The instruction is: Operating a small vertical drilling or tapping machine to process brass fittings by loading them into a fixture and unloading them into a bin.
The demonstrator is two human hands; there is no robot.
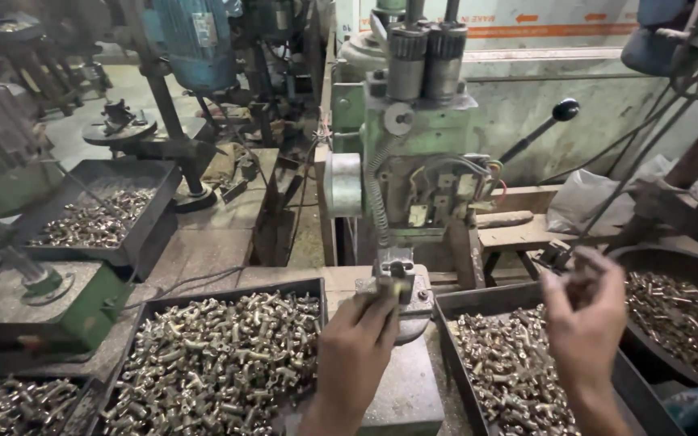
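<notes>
Here the left hand (355, 343) sits right at the small fixture (397, 278) at the foot of the green drilling machine (414, 153). Its fingers are pinched together around a small brass fitting (388, 288), which they press into that fixture. The fitting is mostly hidden by the fingertips, so I cannot tell which way its long axis runs. It lies directly below the machine's spindle column and touches the fixture's jaws, as far as the view shows.

The right hand (587, 311) hovers to the right of the fixture, well apart from it, above the near tray of brass parts (498, 363). It is blurred. Its fingers are loosely curled and partly spread, and whether a part is caught between them cannot be told. Straight above it, further from the camera, is the machine's black-knobbed lever (563, 111).

So the left hand is far nearer to the fixture, and the right is nearer to the lever and to the round pan of parts (680, 315) at the far right of the fixture.

To the left of the fixture lies a larger tray heaped with brass fittings (220, 363).
</notes>
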